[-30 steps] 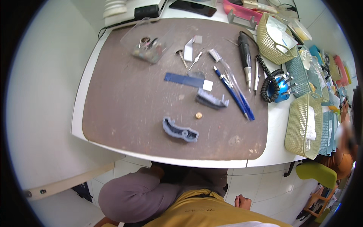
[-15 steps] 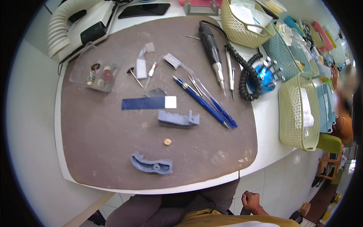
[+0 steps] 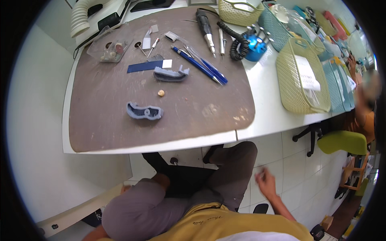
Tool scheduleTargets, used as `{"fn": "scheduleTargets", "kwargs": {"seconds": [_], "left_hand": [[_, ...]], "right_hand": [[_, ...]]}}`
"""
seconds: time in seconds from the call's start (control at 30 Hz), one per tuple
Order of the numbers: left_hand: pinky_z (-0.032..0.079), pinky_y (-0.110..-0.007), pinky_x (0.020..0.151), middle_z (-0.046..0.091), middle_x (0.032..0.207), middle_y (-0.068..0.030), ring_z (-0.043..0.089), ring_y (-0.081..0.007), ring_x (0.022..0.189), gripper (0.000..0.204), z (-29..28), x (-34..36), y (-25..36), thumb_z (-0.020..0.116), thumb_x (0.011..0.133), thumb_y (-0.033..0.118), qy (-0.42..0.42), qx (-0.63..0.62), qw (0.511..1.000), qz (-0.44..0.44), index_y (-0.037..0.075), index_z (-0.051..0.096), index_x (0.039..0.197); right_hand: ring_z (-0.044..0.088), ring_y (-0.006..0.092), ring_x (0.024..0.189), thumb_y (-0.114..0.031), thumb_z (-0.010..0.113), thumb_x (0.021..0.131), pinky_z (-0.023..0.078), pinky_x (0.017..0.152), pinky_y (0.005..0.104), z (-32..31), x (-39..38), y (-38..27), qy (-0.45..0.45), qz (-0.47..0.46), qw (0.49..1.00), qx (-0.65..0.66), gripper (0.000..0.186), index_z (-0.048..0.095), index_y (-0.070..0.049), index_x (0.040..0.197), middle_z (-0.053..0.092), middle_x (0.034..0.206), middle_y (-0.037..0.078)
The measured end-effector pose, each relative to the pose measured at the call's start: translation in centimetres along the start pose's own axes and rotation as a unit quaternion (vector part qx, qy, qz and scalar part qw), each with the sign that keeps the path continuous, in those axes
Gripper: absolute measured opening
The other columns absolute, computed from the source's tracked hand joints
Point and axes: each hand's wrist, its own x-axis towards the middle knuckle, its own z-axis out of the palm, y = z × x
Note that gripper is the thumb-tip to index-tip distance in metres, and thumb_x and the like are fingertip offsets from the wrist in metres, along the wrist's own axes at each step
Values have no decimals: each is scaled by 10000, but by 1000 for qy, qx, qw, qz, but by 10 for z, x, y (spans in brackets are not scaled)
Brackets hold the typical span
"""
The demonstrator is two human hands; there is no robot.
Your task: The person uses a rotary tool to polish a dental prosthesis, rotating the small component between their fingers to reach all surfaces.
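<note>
My right hand hangs beside my right thigh over the floor, empty, its slightly blurred fingers loosely bent and apart. Only a bit of my left hand shows past my left leg; its fingers are mostly hidden. Neither hand touches the bench. On the brown mat lie two grey-blue dental model pieces: a hollow curved one near the front and another farther back. Between them sits a small cream, tooth-coloured piece. Behind are a blue-and-white strip, a blue pen-like tool and a clear-handled toothbrush.
A black handpiece with a coiled cord lies at the back, by a blue bur stand. A clear box of small bits stands back left. Mesh baskets line the right. A green chair and another person are farther right.
The view has shifted down toward my lap, so the bench sits higher in the picture. My right hand has loosened from a fist. The things on the mat keep their places.
</note>
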Motion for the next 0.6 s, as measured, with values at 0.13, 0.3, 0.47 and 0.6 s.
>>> {"fn": "scheduleTargets", "kwargs": {"seconds": [0.13,0.3,0.47,0.6], "left_hand": [[490,-396,807,648,1020,-190,632,-320,920,341,-31,61,33,538,921,279,-103,-113,985,-82,18,609,1127],[485,-401,878,633,1137,-191,620,-322,1026,417,-28,141,82,516,941,353,-269,-127,947,-123,29,597,1191],[471,-403,926,576,1241,-222,584,-347,1121,664,37,143,98,553,899,453,-454,-11,887,-79,-16,424,1352],[463,-409,938,542,1275,-240,571,-356,1137,731,68,140,109,575,882,459,-486,67,870,-42,-18,349,1388]], "right_hand": [[579,267,1035,-371,627,898,502,851,390,-30,52,-99,117,-93,884,444,706,295,1,1397,524,1240,176],[465,265,1204,-420,680,858,404,1009,438,-43,68,-177,124,-145,694,694,833,230,-31,1441,394,1390,132],[417,234,1250,-288,742,810,378,1036,423,-48,94,-199,139,-85,609,776,841,215,-42,1418,378,1375,92],[436,222,1230,-228,738,806,406,1007,390,-44,96,-207,185,-67,574,795,785,238,-27,1378,411,1333,106]]}}
